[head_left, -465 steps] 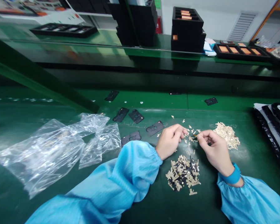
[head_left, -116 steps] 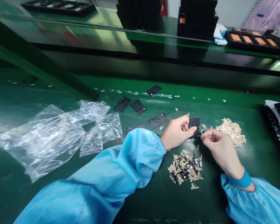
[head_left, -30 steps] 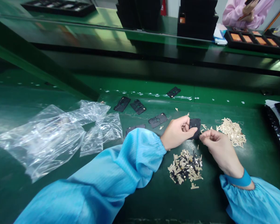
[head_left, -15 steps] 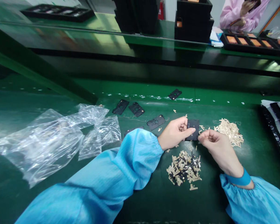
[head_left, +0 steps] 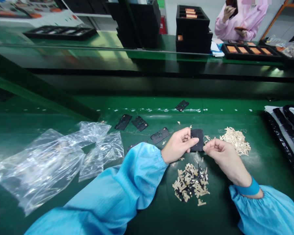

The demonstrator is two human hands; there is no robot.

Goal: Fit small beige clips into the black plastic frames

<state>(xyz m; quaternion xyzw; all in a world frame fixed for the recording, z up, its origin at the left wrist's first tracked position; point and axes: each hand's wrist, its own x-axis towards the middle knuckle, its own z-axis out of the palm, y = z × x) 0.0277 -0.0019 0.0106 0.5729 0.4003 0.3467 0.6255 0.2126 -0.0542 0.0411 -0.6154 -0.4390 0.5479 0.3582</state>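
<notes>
Gripped by its left side, a flat black plastic plate (head_left: 197,143) is in my left hand (head_left: 178,145), thumb on its face. My right hand (head_left: 218,153) is closed in a pinch at the plate's lower right edge; what its fingertips hold, if anything, is too small to make out. Below the hands lies a heap of small beige and black pieces (head_left: 191,182). Beyond my right hand is a second heap of beige pieces (head_left: 236,141). Similar black plates with cut-outs, one of them (head_left: 160,135) nearest my left hand, lie on the green bench.
Crumpled clear plastic bags (head_left: 46,163) spread over the left side. A dark-edged package (head_left: 284,130) rests at the right. Behind a raised ledge stand stacked black trays (head_left: 193,29) and a tray with orange pieces (head_left: 251,54). A person in pink (head_left: 245,19) is at the back.
My view has tilted up a little, so the scene sits lower and slightly left. Both hands stay at the black plate. The person at the back has shifted their hands apart.
</notes>
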